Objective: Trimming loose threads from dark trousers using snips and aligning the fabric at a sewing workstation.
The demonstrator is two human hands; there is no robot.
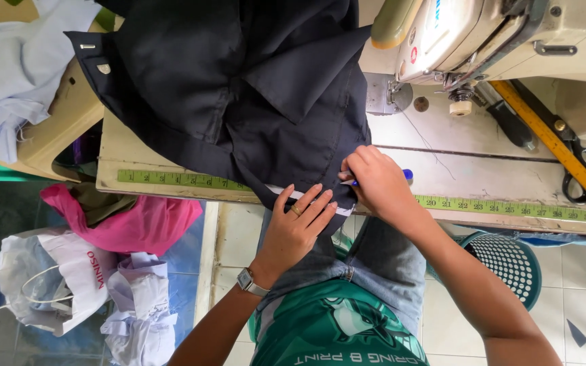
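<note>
1. My left hand (296, 227): one ring on a finger, band-shaped, yellowish.
2. Left wrist: a wristwatch (247, 280) with a square pale face and a metal-grey strap.
3. My right hand (376, 183): bare, no ring or watch seen.
4. Both forearms bare; no sleeves reach them.
5. Torso: green T-shirt (337, 329) with a white-and-dark print and white lettering.
6. Legs: faded blue-grey denim (381, 261).
</note>
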